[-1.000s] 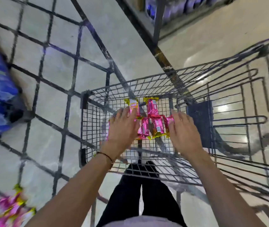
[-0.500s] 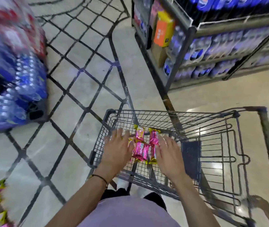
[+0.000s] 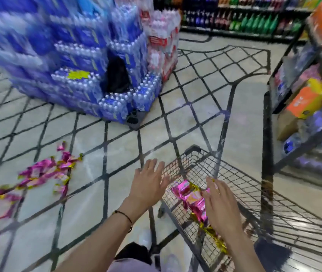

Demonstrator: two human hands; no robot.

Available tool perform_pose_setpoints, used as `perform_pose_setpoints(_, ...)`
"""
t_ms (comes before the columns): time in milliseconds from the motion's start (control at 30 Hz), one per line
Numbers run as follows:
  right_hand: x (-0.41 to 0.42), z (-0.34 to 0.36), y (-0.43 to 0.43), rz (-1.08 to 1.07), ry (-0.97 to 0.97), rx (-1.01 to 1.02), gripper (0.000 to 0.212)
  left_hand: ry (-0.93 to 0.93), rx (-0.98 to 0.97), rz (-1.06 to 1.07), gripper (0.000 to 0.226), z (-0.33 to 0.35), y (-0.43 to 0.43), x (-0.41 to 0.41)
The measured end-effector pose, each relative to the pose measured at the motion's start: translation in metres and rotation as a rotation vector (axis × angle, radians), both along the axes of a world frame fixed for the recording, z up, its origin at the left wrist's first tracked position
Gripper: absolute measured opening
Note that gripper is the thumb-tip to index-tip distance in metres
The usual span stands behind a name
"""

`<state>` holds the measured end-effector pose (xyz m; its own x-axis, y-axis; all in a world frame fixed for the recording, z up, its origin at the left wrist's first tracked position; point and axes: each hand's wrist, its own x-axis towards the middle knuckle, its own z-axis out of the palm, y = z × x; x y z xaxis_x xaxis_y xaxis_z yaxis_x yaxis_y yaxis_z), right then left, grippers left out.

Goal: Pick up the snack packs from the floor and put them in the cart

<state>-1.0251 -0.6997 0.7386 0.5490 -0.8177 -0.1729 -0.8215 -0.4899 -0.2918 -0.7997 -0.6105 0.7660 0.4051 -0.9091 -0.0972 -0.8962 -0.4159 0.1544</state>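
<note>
Several pink and gold snack packs (image 3: 192, 201) lie inside the wire shopping cart (image 3: 258, 195) at lower right. My right hand (image 3: 220, 208) hovers flat over them with its fingers spread, holding nothing. My left hand (image 3: 149, 182) is open too, just outside the cart's left rim, above the floor. More pink snack packs (image 3: 44, 174) lie scattered on the tiled floor at the left, well apart from both hands; that side is blurred.
A tall stack of shrink-wrapped blue water bottle packs (image 3: 81, 61) stands on the floor ahead left, with red-labelled packs (image 3: 162, 40) beside it. A metal shelf rack (image 3: 303, 107) with boxes and bottles stands at the right. Drink shelves (image 3: 244, 16) line the back.
Both hands have let go of the packs, which now lie in the cart, and have lifted apart. The view has swung up and left, showing the packs on the floor.
</note>
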Motion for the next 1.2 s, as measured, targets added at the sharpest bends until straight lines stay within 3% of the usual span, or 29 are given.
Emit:
perform_pose_setpoints(467,0.214,0.013,0.112,0.713,-0.066,-0.037,0.056,-0.009,-0.002,0.658,0.062,0.009,0.241,0.097)
perform_pose_setpoints(733,0.331,0.015,0.254,0.960,-0.052,0.013,0.055,0.031,-0.022,0.946,0.050,-0.005,0.411,0.149)
perform_pose_setpoints(967,0.417,0.016,0.376,1.139,-0.011,0.002,0.056,0.043,-0.060,1.103,0.058,-0.005,0.535,0.192)
perform_pose_setpoints(1200,0.486,0.015,0.451,1.271,0.037,0.030,0.057,0.057,-0.102,1.250,0.047,-0.024,0.611,0.234)
